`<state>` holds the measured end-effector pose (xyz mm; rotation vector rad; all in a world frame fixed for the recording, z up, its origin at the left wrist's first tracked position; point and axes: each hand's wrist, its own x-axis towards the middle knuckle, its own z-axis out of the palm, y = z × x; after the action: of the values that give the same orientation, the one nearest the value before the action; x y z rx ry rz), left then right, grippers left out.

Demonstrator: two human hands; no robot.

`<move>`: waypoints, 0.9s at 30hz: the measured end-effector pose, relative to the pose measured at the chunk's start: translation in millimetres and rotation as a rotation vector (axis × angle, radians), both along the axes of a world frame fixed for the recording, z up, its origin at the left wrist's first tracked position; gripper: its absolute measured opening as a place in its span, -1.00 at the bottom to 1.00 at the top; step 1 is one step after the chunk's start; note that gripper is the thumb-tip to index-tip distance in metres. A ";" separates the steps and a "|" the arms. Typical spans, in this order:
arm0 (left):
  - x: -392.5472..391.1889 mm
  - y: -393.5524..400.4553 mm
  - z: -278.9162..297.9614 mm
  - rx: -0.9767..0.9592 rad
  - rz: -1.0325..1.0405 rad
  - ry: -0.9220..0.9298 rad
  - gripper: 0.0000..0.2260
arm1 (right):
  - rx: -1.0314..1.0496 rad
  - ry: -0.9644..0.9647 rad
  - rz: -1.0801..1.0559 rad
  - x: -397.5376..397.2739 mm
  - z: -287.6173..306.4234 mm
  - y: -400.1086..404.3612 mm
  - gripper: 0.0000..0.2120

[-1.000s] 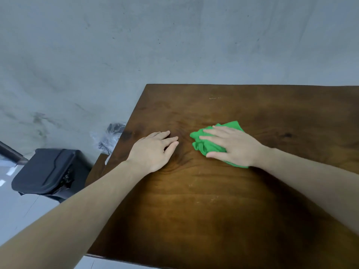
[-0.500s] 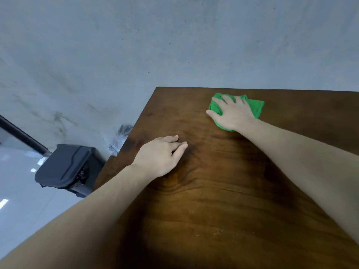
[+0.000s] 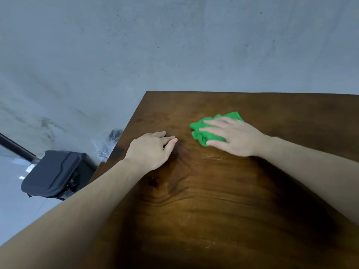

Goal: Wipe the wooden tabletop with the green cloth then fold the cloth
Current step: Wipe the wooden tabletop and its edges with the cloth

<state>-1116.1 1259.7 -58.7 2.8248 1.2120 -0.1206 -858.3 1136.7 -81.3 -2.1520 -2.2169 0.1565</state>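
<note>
A bunched green cloth [image 3: 201, 131] lies on the dark wooden tabletop [image 3: 213, 200], a little past its middle. My right hand [image 3: 233, 137] presses flat on the cloth with the fingers spread, covering most of it. Only the cloth's left and far edges show. My left hand [image 3: 153, 149] rests palm down on the bare wood just left of the cloth, fingers together, holding nothing. A few pale specks mark the wood [image 3: 210, 157] close to my right hand.
The table's left edge [image 3: 124, 133] and far edge run close to a grey concrete wall [image 3: 174, 45]. On the floor to the left stands a black case [image 3: 56, 173], with a crumpled clear plastic bag [image 3: 108, 144] beside the table's edge.
My right hand has slid the cloth back from the table's far edge toward me and to the left. The left hand has stayed in place on the wood.
</note>
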 end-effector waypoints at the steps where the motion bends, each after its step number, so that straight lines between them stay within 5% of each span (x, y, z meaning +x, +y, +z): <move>1: 1.8 1.8 0.5 -0.002 -0.008 0.007 -0.49 | 0.005 0.001 -0.055 11.2 -0.1 8.4 -0.33; 9: -0.9 6.6 -0.9 -0.037 -0.052 0.025 -0.50 | 0.004 -0.030 -0.429 67.7 -5.4 90.7 -0.31; 20: -2.5 10.7 -3.6 -0.042 -0.046 0.003 -0.48 | -0.035 0.008 0.007 3.6 -3.8 114.1 -0.37; 27: -1.8 10.7 -1.3 -0.048 -0.051 0.016 -0.46 | 0.065 -0.088 -0.174 52.0 -3.0 63.8 -0.30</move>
<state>-1117.9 1270.4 -59.9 2.8200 1.1247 -0.1733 -806.3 1200.6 -84.3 -2.3443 -2.0319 -0.0176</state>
